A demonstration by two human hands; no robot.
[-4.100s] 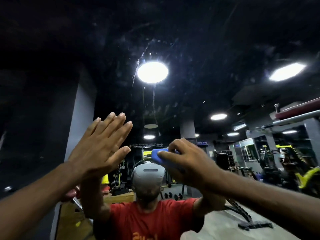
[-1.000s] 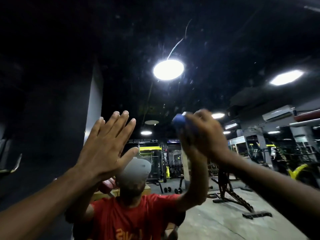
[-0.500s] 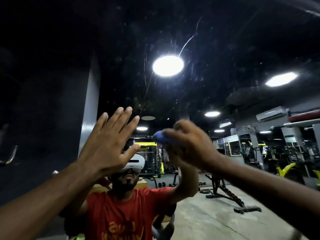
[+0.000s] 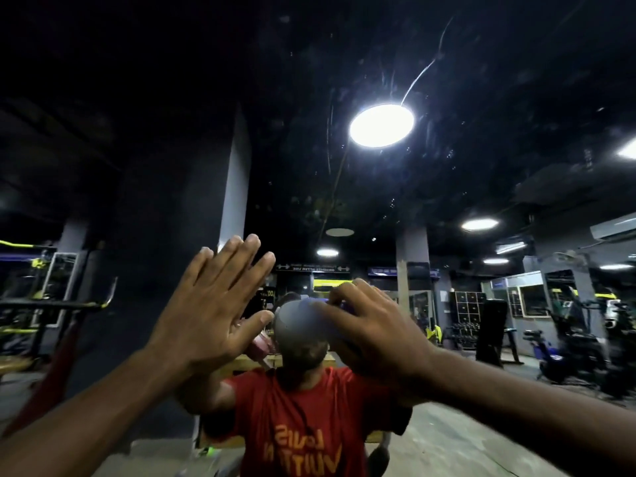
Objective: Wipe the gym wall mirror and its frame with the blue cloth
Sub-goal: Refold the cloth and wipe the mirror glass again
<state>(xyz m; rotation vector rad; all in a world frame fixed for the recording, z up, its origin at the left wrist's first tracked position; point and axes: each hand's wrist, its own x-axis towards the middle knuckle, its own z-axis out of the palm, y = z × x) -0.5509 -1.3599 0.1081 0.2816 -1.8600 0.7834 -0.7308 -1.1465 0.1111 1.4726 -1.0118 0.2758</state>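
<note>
The mirror fills pretty much the whole view: dark glass, with streaks and specks showing up right around the round light reflected in it. Well below that light there's the reflection of a person in a red shirt. Left hand is below and left of the light, palm flat on the glass, fingers straight and close together, gripping nothing. Right hand is pretty much straight below the light, fingers curled around the blue cloth. Only a blurry bluish sliver of it peeks past the fingertips, so can't tell how it's folded.
</note>
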